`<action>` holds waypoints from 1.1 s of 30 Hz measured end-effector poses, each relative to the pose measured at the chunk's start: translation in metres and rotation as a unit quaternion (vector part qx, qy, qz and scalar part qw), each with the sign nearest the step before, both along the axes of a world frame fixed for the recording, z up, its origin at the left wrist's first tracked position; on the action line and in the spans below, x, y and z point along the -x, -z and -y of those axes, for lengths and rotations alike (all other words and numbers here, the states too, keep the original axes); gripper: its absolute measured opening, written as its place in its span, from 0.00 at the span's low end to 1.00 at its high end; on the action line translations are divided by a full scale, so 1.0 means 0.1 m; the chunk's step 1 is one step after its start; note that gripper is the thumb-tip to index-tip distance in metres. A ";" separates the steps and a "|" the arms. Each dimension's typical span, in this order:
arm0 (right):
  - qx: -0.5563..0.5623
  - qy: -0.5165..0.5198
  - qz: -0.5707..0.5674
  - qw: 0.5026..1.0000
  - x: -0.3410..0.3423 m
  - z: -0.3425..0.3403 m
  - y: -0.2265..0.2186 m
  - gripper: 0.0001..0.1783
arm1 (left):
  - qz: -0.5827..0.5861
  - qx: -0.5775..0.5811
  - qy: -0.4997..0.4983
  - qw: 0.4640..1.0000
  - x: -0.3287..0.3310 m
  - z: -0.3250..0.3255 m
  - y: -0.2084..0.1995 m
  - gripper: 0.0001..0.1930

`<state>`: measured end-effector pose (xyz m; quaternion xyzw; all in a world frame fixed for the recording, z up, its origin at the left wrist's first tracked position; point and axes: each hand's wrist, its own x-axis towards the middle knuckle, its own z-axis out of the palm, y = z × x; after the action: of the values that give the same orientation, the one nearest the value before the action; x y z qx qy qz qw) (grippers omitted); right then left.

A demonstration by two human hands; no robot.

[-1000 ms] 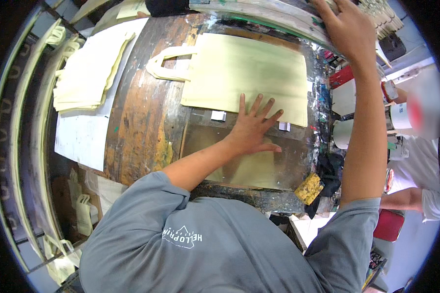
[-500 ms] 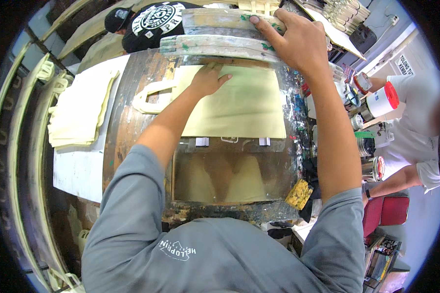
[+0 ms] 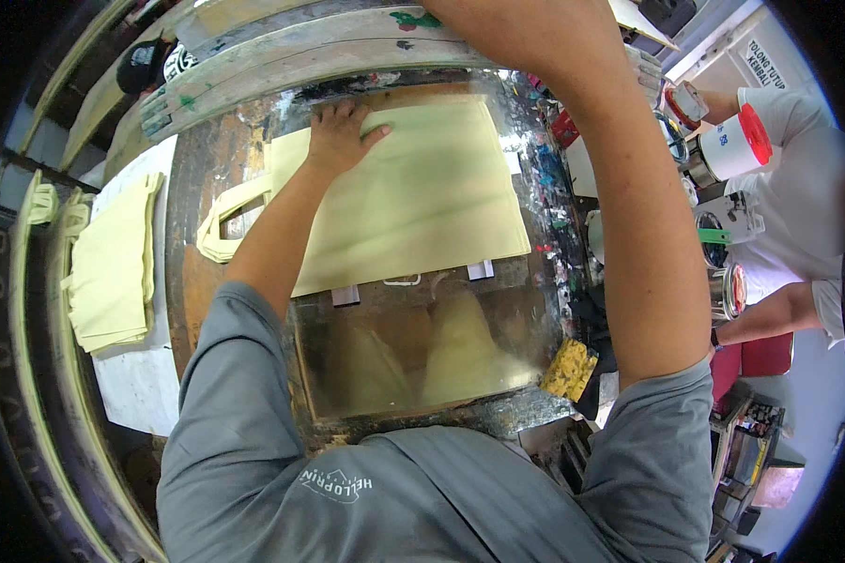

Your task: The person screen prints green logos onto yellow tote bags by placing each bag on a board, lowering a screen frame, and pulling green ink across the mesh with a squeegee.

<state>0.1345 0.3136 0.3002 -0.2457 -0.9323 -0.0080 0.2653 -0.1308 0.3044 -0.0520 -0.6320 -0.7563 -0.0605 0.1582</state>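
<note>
A pale yellow cloth bag [image 3: 422, 197] lies flat on the paint-stained table, its looped handle [image 3: 221, 220] sticking out to the left. My left hand [image 3: 341, 136] rests on the bag's far left part, palm down, fingers spread, holding nothing. Beyond the bag, a worn wooden frame [image 3: 300, 56] with green paint marks runs across the top of the view. My right hand [image 3: 526, 33] reaches up over that frame at the upper edge. Its fingers are cut off there, so its grip is hidden.
A stack of pale yellow bags [image 3: 117, 263] lies on a white board to the left, beside racks. A yellow sponge [image 3: 569, 370] sits at the table's near right corner. Paint cans [image 3: 730, 155] stand on the right, near a person in white. Another person is at the upper left.
My view has shifted and tilted. My right hand has moved up with the wooden frame, its fingers leaving the picture. My left hand stays on the bag, its fingers now more spread.
</note>
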 end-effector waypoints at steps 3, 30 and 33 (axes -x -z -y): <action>0.002 0.034 0.032 0.999 0.05 0.05 -0.02 0.41 | 0.009 -0.034 0.024 0.999 0.08 -0.01 0.06 0.40; 0.014 -0.014 0.109 0.994 -0.57 0.42 1.40 0.31 | 0.648 -0.216 -0.047 0.728 -1.29 2.87 -1.15 0.44; 0.082 -0.014 0.079 0.993 -0.74 0.40 1.66 0.31 | 0.564 -0.221 -0.062 0.794 -1.37 2.95 -0.58 0.53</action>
<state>0.2080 0.2737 0.1344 -0.2517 -0.9514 0.0526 0.1695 0.0064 0.0090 0.0062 -0.3858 -0.7148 -0.5618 -0.1571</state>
